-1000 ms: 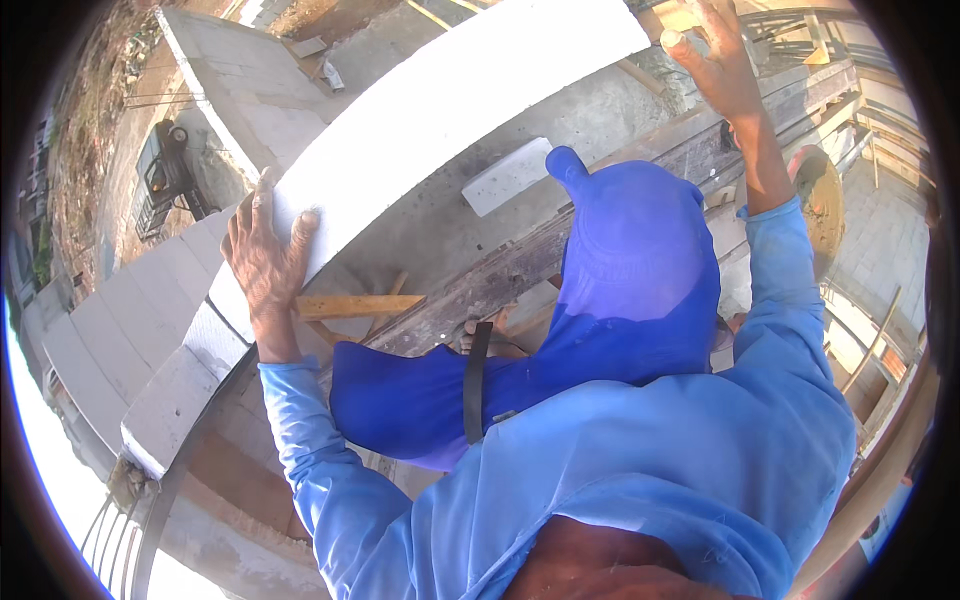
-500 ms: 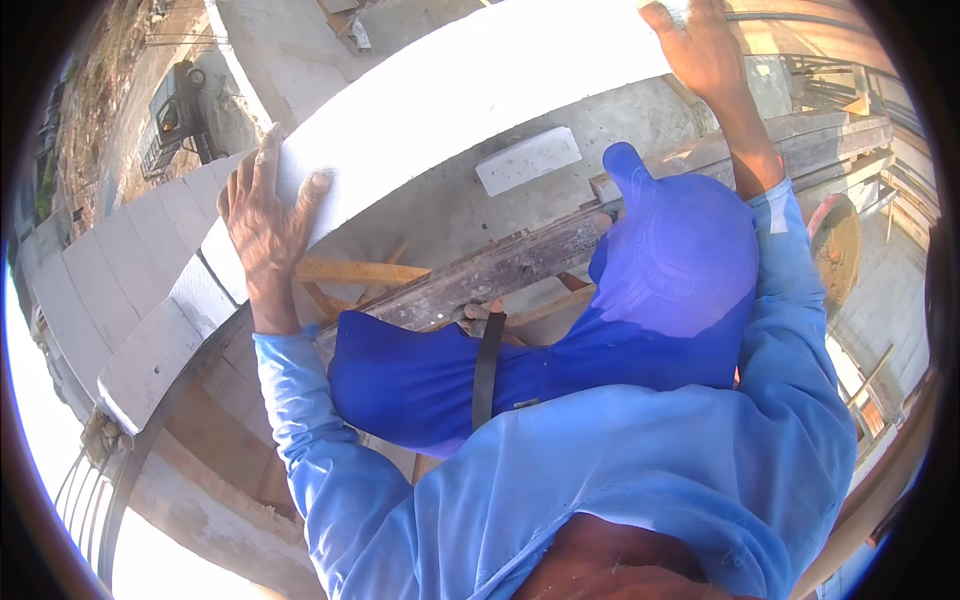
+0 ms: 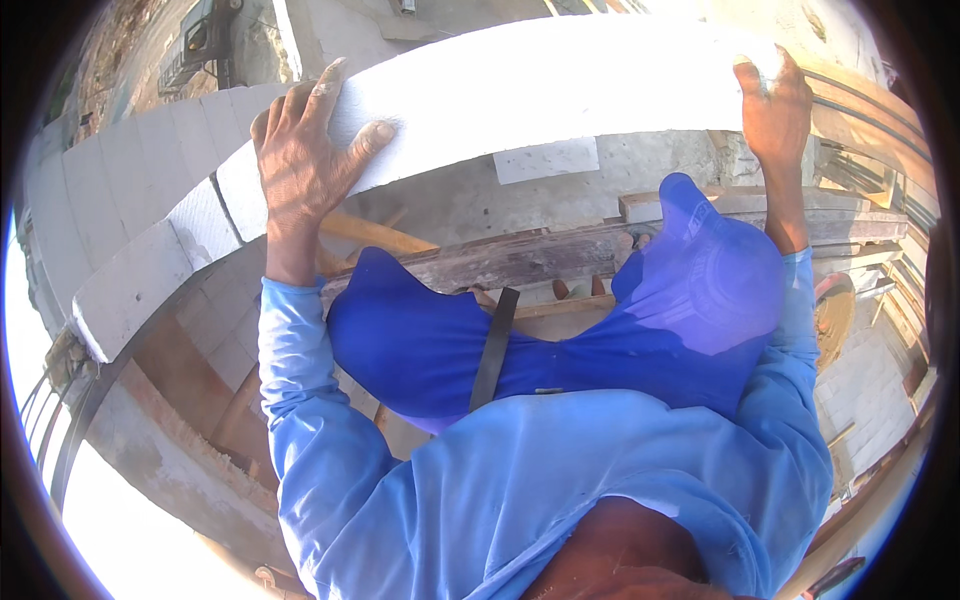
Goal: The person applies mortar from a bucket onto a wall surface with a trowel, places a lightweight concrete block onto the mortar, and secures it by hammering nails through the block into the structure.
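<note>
A long, bright white building block (image 3: 560,75) spans the far side in front of me, lying crosswise. My left hand (image 3: 312,155) holds its left part, fingers stretched over the top and thumb along the near face. At its right end my right hand (image 3: 777,115) grips the edge, thumb and fingers apart around the corner. Both hands are dusty with pale powder. Left of my left hand, a narrow dark joint separates this block from a shorter white block (image 3: 150,280) in the same row.
Below the row, a rectangular pale slab (image 3: 547,160) lies on the grey floor. A rough wooden plank (image 3: 500,262) runs across near my knees. Stacked boards (image 3: 860,215) stand at the right. Thin metal bars (image 3: 45,420) stick out at the lower left. A vehicle (image 3: 200,35) stands far below.
The view has turned, so the block lies more level and its right end appears lower. Its near edge now covers the far edge of the pale slab. Both hands keep their hold.
</note>
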### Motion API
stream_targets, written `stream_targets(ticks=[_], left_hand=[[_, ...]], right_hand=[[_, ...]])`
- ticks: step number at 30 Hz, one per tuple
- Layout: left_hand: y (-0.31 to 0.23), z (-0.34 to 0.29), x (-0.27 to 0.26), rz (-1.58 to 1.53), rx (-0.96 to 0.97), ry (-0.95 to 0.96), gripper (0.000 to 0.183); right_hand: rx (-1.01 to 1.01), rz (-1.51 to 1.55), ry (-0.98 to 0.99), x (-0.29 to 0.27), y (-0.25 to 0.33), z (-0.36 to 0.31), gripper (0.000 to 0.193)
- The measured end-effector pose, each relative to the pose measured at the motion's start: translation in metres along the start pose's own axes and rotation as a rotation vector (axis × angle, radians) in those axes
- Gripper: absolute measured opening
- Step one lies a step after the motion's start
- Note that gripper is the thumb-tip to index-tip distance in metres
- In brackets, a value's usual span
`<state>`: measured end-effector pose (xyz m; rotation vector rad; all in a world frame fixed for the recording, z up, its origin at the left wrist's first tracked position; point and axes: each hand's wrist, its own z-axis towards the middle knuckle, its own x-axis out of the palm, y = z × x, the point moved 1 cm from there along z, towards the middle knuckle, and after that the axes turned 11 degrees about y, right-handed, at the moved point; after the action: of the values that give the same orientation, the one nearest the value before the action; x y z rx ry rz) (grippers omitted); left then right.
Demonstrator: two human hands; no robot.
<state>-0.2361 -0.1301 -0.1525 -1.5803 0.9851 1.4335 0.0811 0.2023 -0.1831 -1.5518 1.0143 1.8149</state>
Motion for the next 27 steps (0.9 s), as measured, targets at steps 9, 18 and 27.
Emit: stream_targets(ticks=[9,18,27], left_hand=[[0.0,0.0,0.002,0.011,0.024,-0.035,0.08],[0.0,0.001,0.002,0.025,0.006,-0.08,0.078],[-0.002,0.002,0.005,-0.012,-0.073,-0.036,0.085]], right_hand=[[-0.106,-0.02,-0.105,-0.005,0.006,0.002,0.058],[-0.26,-0.286,-0.112,-0.015,0.033,-0.01,0.082],[-0.938,-0.16,0.56,-0.03,0.121,0.005,0.096]])
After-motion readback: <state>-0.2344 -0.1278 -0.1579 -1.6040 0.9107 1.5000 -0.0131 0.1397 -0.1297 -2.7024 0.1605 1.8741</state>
